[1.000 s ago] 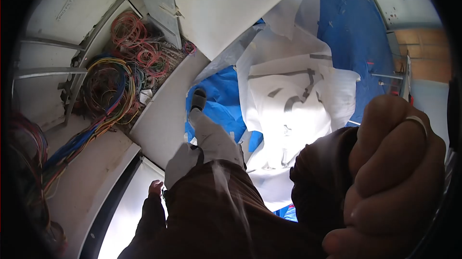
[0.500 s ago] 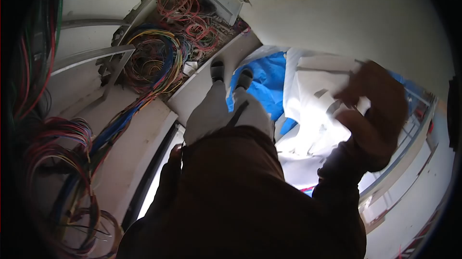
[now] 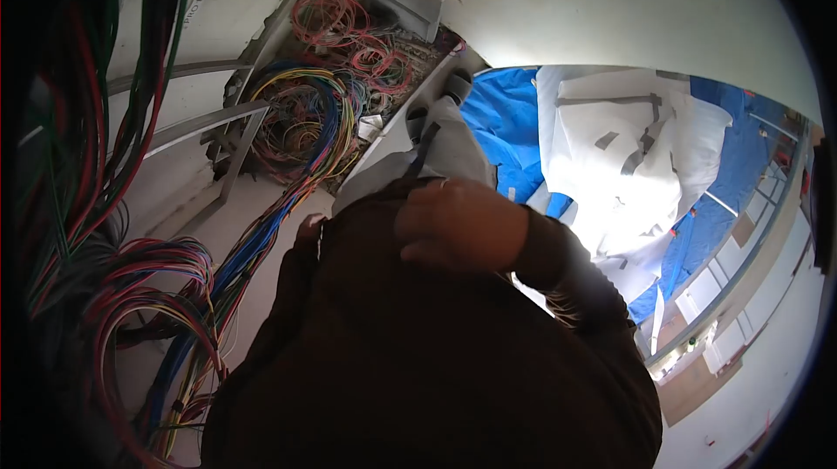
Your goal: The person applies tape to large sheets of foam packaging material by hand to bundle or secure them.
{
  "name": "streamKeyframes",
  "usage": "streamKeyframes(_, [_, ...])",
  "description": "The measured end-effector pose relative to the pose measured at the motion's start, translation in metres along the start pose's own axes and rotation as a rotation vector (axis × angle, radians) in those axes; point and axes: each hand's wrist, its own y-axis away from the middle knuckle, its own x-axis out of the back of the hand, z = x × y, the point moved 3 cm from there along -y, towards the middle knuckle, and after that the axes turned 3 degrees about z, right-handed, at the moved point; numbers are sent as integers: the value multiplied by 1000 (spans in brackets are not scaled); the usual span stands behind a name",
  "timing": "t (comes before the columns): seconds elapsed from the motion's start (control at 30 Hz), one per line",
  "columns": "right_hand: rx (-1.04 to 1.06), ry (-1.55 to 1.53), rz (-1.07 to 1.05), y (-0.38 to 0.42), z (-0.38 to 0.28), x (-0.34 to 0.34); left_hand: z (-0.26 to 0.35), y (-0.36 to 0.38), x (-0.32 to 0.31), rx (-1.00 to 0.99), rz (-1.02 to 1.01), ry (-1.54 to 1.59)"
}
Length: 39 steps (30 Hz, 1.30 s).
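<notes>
Construction or wiring site — coiled wires [image 3: 330, 116], blue tarp [image 3: 501, 125], white sheeting [image 3: 588, 107].

Wire bundle [image 3: 253, 242], multicoloured, blue, yellow and red strands, coiled at its upper end, running diagonally over a pale panel [image 3: 268, 290], looped at lower left, dark brown top [image 3: 418, 356], long-sleeved, worn, sleeve wrinkled

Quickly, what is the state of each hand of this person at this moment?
Left hand: partly hidden beside the dark brown fabric top; open or closed cannot be told.
Right hand: fingers curled before that top; no held object visible, full closure unclear.
</notes>
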Motion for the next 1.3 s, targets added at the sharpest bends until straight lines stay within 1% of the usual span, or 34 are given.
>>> streamKeyframes(0.07, [-43, -14, 150, 5, 2, 11, -19, -30, 9, 198, -132, 164])
streamKeyframes(0.1, [-101, 56, 204, 12, 4, 18, -6, -35, 13, 248, -59, 185])
streamKeyframes(0.13, [-112, 57, 221, 19, 5, 23, 12, -38, 19, 297, 14, 205])
streamKeyframes(0.17, [-200, 17, 281, 28, 8, 26, 29, -43, 28, 294, -2, 191])
streamKeyframes(0.2, [-288, -22, 341, 36, 9, 28, 46, -54, 34, 357, -77, 192])
streamKeyframes(0.23, [-343, 17, 365, 45, 7, 27, 59, -67, 35, 419, -150, 192])
streamKeyframes(0.27, [-358, 12, 377, 53, 0, 23, 66, -78, 33, 420, -164, 179])
streamKeyframes(0.33, [-456, -2, 468, 68, -8, 18, 82, -100, 29, 411, -205, 134])
streamKeyframes(0.37, [-468, -13, 475, 75, -13, 16, 90, -107, 26, 418, -216, 121])
streamKeyframes(0.43, [-479, -158, 517, 86, -24, 11, 123, -116, 23, 351, -219, 77])
streamKeyframes(0.47, [-485, -156, 528, 88, -29, 8, 134, -120, 22, 344, -227, 69])
streamKeyframes(0.53, [-349, -213, 569, 89, -45, 2, 149, -133, 19, 288, -214, 111])
streamKeyframes(0.57, [-330, -86, 554, 86, -54, 1, 135, -149, 20, 270, -227, 100])
streamKeyframes(0.6, [-233, 75, 548, 79, -66, 0, 98, -176, 19, 233, -293, 151])
streamKeyframes(0.63, [-139, 136, 581, 70, -81, -1, 86, -194, 9, 195, -367, 201])
streamKeyframes(0.67, [-47, 201, 616, 61, -96, -2, 105, -190, 6, 284, -336, 147])
streamKeyframes(0.7, [18, 181, 667, 49, -119, -2, 128, -174, 13, 371, -310, 83])
streamKeyframes(0.77, [116, 165, 744, 29, -166, 0, 171, -143, 15, 365, -311, 66])
streamKeyframes(0.8, [63, 256, 693, 22, -178, -3, 174, -149, 11, 332, -333, 10])
streamKeyframes(0.87, [-8, 401, 618, 22, -203, -8, 152, -171, -4, 201, -426, -179])
streamKeyframes(0.97, [-67, 410, 677, 104, -223, -32, 145, -176, -11, 71, -521, -525])
streamKeyframes(1.03, [-117, 404, 701, 151, -236, -56, 154, -171, -24, 127, -579, -707])
streamKeyframes(1.07, [-136, 419, 705, 169, -244, -69, 164, -173, -38, 111, -580, -758])
streamKeyframes(1.13, [-148, 452, 720, 189, -255, -97, 193, -175, -75, -245, -406, -709])
streamKeyframes(1.17, [-153, 473, 731, 197, -259, -109, 201, -170, -90, -270, -408, -711])
streamKeyframes(1.2, [-163, 485, 747, 206, -262, -115, 206, -187, -118, -303, -447, -568])
streamKeyframes(1.27, [-180, 518, 796, 226, -272, -138, 234, -192, -158, -373, -493, -460])
streamKeyframes(1.3, [-196, 520, 821, 237, -275, -153, 254, -176, -188, -930, -535, -979])
